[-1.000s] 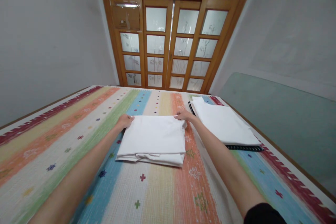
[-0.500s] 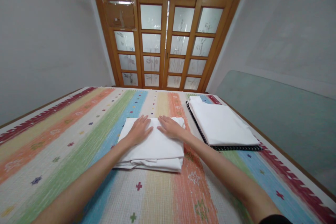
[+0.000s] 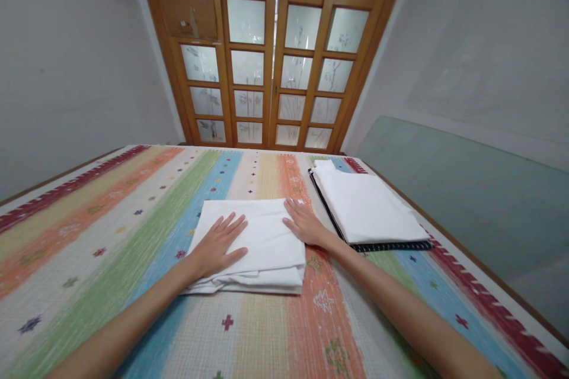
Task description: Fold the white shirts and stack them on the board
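A folded white cloth (image 3: 262,231) lies in the middle of a bed covered by a striped, many-coloured spread (image 3: 133,213). My left hand (image 3: 217,244) rests flat on the cloth's near left part, fingers spread and open. My right hand (image 3: 304,224) lies flat on the cloth's right edge, fingers stretched out and holding nothing. The cloth's layered edges show along its near side.
A second folded white cloth (image 3: 367,207) sits on a dark patterned fabric (image 3: 382,246) at the right of the bed. Beyond the bed stands a wooden door with frosted glass panes (image 3: 267,65). A pale green panel (image 3: 466,195) runs along the right wall.
My hands went from gripping the cloth's far corners to lying flat on it, then slid apart and toward me, left hand to the near left, right hand to the right edge.
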Demonstrator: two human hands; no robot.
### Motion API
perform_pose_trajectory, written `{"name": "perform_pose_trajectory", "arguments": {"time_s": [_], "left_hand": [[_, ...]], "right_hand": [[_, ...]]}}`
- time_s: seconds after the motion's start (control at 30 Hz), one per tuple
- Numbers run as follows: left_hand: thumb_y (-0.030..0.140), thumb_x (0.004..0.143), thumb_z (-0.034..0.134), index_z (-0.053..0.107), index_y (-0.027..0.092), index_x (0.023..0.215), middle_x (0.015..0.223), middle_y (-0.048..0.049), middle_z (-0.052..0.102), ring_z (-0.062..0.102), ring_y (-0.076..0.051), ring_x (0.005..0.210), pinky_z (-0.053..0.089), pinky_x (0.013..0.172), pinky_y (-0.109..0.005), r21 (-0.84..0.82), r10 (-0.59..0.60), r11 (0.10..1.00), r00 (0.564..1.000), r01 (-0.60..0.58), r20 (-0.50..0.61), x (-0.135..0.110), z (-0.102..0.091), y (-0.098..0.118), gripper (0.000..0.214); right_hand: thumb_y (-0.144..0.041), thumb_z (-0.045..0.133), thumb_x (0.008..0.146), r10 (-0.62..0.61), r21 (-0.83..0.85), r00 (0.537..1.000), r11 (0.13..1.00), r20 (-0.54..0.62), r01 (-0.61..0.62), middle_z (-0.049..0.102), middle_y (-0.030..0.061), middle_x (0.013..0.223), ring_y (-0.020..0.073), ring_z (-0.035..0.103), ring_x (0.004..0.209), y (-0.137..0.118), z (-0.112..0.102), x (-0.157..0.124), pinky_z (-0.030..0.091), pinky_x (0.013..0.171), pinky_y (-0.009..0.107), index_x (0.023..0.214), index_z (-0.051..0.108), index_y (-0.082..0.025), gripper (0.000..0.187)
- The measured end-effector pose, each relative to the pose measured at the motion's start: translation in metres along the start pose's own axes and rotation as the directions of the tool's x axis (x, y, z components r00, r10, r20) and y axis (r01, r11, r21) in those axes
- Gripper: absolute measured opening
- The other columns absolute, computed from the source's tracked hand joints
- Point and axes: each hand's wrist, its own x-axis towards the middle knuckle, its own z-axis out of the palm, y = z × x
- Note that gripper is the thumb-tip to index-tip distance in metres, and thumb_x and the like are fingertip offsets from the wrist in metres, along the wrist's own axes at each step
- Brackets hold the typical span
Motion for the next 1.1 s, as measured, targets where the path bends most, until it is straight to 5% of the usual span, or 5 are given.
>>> {"name": "perform_pose_trajectory", "arguments": {"time_s": [0.2,0.5,0.67,0.9,1.1], "left_hand": [[0.071,0.089,0.034,0.023,0.025,0.153,0.159,-0.0093,0.021,0.010,-0.035,0.148,0.006,0.118,-0.059,-0.010,0.000,1.000,0.996,0.001,0.085,-0.015,-0.005,0.022,0.080],[0.068,0.091,0.033,0.023,0.028,0.153,0.158,-0.0068,0.026,0.015,-0.029,0.148,0.005,0.120,-0.053,-0.022,0.044,0.999,0.998,-0.043,0.054,-0.016,-0.002,0.021,0.075],[0.059,0.097,0.024,0.027,0.026,0.152,0.158,-0.0033,0.026,0.017,-0.024,0.148,0.010,0.120,-0.047,-0.013,-0.031,0.999,0.999,0.031,0.018,-0.010,-0.003,-0.002,0.064],[0.053,0.097,0.022,0.032,0.015,0.150,0.157,-0.0103,0.030,0.019,-0.029,0.147,0.015,0.118,-0.051,0.020,-0.156,0.987,0.987,0.157,-0.021,0.022,-0.007,-0.031,0.066],[0.043,0.095,0.029,0.051,0.011,0.135,0.136,-0.0165,0.057,0.051,-0.028,0.127,0.032,0.110,-0.044,0.017,-0.226,0.974,0.973,0.227,-0.042,0.046,-0.020,-0.037,0.055]], "right_hand": [[-0.049,0.030,0.099,0.101,-0.065,0.995,0.993,0.021,-0.099,0.022,0.0251,0.155,0.0369,0.011,0.147,-0.026,-0.013,-0.014,0.014,0.118,0.055,0.148,0.032,0.002,0.071],[-0.051,0.030,0.100,-0.313,0.181,0.936,0.942,0.159,0.284,0.020,0.0116,0.159,0.0259,0.008,0.149,-0.109,-0.037,-0.061,0.014,0.121,0.046,0.154,0.023,-0.015,0.065],[-0.046,0.034,0.101,-0.374,0.182,0.911,0.921,0.174,0.344,0.017,0.0071,0.161,0.0256,0.004,0.149,-0.111,-0.042,-0.082,0.012,0.121,0.051,0.154,0.022,-0.025,0.059],[-0.049,0.038,0.100,-0.431,0.130,0.893,0.900,0.132,0.415,0.026,0.0110,0.158,0.0258,0.017,0.148,-0.105,-0.034,-0.088,0.018,0.120,0.049,0.152,0.029,-0.020,0.061],[-0.021,0.039,0.099,-0.506,-0.033,0.860,0.860,0.064,0.508,0.050,0.0115,0.145,0.0230,0.041,0.137,-0.090,-0.032,-0.081,0.025,0.118,0.047,0.142,0.046,-0.016,0.044]]}}
